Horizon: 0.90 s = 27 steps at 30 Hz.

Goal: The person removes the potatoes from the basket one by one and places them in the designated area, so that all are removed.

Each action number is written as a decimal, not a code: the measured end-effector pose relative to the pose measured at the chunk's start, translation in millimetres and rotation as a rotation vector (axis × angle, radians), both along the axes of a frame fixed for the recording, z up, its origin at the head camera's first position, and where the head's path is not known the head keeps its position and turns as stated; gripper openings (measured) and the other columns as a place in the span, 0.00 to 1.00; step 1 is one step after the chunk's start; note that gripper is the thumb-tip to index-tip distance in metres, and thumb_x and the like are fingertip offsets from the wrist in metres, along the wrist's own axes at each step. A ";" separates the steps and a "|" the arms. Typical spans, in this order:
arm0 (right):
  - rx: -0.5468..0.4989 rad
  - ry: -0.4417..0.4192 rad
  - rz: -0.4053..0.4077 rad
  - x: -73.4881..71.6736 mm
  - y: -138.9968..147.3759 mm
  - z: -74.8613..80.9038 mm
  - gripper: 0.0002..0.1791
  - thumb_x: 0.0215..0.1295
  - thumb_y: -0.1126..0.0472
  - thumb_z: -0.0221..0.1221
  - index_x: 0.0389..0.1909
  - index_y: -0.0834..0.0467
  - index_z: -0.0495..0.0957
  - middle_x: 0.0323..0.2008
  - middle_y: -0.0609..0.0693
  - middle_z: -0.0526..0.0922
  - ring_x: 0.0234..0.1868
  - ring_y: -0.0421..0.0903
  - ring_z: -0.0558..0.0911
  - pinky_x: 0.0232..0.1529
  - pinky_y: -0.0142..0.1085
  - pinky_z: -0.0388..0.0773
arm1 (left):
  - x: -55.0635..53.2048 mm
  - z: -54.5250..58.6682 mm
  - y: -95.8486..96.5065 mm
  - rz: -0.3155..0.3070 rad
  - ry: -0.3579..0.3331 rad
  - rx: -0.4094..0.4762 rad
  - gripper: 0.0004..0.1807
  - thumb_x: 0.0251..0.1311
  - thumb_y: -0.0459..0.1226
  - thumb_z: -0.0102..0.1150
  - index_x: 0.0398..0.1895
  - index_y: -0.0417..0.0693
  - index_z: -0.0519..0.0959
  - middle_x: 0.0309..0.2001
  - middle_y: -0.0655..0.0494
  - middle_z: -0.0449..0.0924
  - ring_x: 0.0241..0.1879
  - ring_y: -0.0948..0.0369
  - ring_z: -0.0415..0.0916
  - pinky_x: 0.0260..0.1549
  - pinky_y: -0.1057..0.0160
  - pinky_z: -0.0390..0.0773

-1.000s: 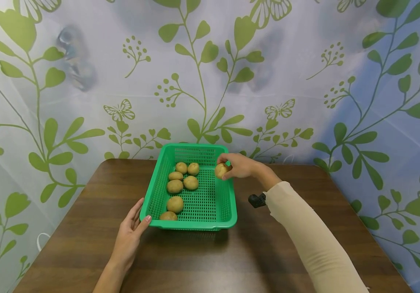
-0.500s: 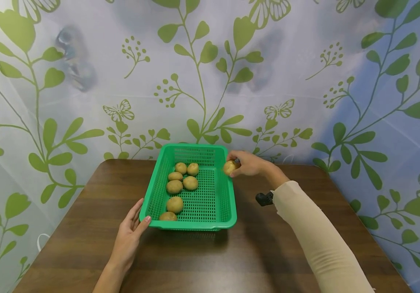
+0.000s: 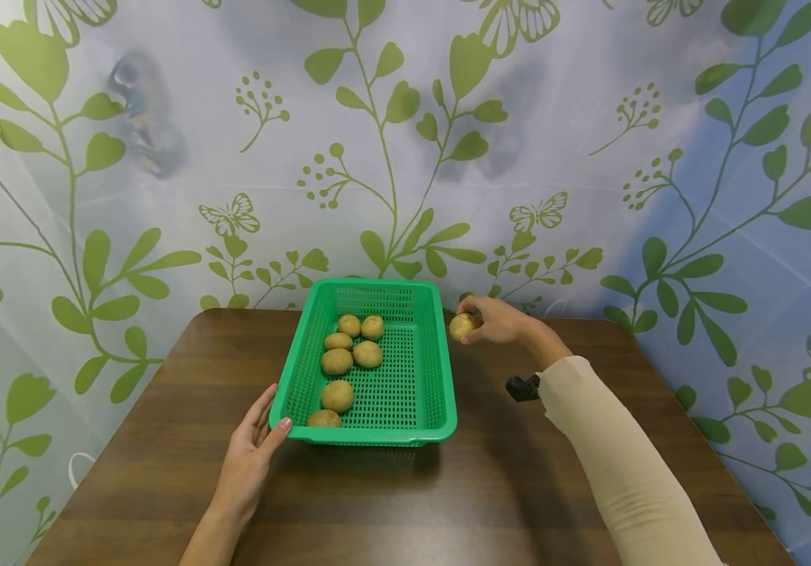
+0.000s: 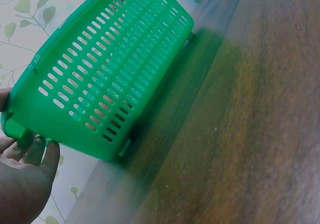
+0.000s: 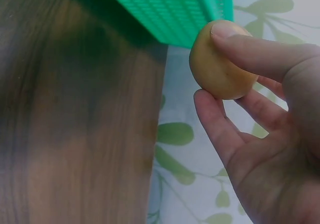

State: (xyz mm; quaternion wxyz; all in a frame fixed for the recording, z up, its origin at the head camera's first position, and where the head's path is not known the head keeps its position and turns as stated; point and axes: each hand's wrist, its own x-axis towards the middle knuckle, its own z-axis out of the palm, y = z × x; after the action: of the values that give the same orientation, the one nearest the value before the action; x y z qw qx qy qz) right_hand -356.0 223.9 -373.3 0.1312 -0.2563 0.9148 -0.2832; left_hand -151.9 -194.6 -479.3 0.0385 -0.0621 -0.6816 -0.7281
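Note:
A green perforated plastic basket [image 3: 377, 435] stands on the table with several potatoes [image 3: 337, 362] inside, mostly along its left side. My left hand [image 3: 251, 444] grips the basket's near left corner, thumb over the rim. In the left wrist view, the fingers [image 4: 35, 151] curl under that rim. Just outside the basket's right rim, my right hand [image 3: 497, 322] holds a single potato [image 3: 460, 327] in the air. The right wrist view shows this potato [image 5: 220, 64] pinched between thumb and fingertips, with the basket wall behind it.
A brown wood-grain table [image 3: 193, 409] lies under the basket. Behind it hangs a pale curtain [image 3: 264, 173] with green leaves and butterflies. A small black device [image 3: 522, 387] sits at the right wrist, by the beige sleeve [image 3: 611, 448].
My right hand has carried its potato rightward, from above the basket's right side to outside the rim. The left hand and the basket keep their places.

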 end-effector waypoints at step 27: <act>-0.037 -0.061 -0.176 2.9 29.4 -71.7 0.26 0.69 0.61 0.68 0.63 0.65 0.71 0.54 0.61 0.77 0.46 0.53 0.77 0.49 0.48 0.75 | -1.3 -4.6 -1.9 -0.009 0.015 -0.010 0.36 0.79 0.34 0.52 0.84 0.43 0.49 0.81 0.45 0.48 0.78 0.47 0.49 0.60 0.74 0.68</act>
State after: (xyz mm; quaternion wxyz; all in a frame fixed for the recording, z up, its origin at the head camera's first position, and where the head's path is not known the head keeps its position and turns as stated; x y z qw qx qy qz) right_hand -353.1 253.3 -445.0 0.1288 -0.1686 0.9239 -0.3184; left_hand -153.2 -196.5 -483.8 0.0402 -0.0708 -0.6848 -0.7242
